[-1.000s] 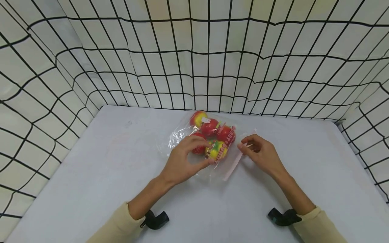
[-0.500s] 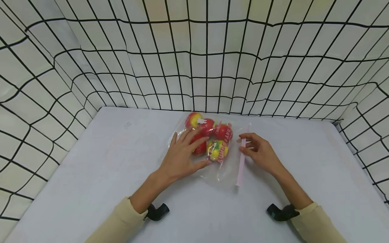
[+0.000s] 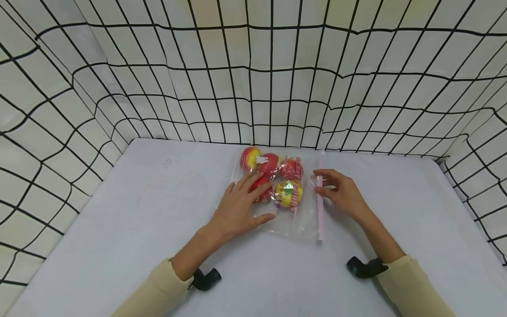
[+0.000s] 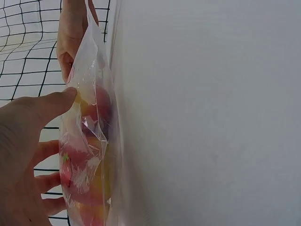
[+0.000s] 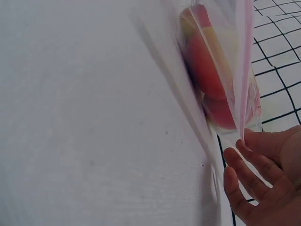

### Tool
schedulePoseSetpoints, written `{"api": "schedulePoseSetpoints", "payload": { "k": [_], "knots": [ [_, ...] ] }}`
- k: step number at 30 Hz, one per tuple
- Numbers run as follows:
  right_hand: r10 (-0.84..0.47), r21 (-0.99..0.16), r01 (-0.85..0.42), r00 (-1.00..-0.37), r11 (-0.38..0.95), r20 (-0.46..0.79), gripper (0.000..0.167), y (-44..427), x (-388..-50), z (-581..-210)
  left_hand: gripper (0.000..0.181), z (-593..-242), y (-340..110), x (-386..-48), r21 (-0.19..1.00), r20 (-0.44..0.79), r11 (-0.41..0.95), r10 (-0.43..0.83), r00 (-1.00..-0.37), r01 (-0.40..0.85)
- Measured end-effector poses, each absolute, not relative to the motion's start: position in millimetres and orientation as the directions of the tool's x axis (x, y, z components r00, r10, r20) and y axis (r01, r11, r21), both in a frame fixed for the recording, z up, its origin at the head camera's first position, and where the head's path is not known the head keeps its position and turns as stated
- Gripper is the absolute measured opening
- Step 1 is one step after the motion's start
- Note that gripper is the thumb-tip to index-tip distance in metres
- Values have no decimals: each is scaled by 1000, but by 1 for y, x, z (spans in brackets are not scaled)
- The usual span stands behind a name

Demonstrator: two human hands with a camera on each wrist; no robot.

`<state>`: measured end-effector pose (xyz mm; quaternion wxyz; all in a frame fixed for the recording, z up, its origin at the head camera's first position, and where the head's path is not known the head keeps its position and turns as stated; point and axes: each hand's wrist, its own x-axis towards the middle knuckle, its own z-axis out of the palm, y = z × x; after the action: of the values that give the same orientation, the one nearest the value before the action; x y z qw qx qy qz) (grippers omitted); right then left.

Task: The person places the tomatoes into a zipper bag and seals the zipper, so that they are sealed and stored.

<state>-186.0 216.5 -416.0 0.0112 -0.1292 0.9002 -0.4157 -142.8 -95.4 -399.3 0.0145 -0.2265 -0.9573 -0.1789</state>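
A clear plastic zip bag [image 3: 295, 226] with pink print and a pink strip along its right edge lies on the white table. Inside are several red and yellow apple-like fruits [image 3: 288, 193]. My left hand [image 3: 235, 207] rests on the bag's left part with its fingers spread, partly covering one red fruit. At the pink strip [image 5: 243, 70], my right hand [image 3: 341, 193] pinches the bag's edge between thumb and forefinger. The other right-hand fingers [image 5: 244, 174] stay loosely bent. In the left wrist view, the left thumb [image 4: 56, 104] touches the bag's film.
Black netting [image 3: 271, 99] over pale walls surrounds the table [image 3: 158, 211] at the back and sides. A black device [image 3: 206, 279] is strapped at the left wrist, another black device [image 3: 366, 267] at the right. The bag lies near the table's back edge.
The pink strip has swung from slanted to nearly straight up and down, and the bag lies flatter. My left hand has spread its fingers and settled on the bag.
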Motion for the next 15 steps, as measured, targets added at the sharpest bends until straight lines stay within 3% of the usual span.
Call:
{"api": "schedulePoseSetpoints", "payload": {
  "k": [15],
  "knots": [
    [-205, -771, -191, -975, 607, 80, 50, 216, -188, -413, 85, -398, -86, -140, 335, 90, 857, 385, -918, 392]
  ]
}}
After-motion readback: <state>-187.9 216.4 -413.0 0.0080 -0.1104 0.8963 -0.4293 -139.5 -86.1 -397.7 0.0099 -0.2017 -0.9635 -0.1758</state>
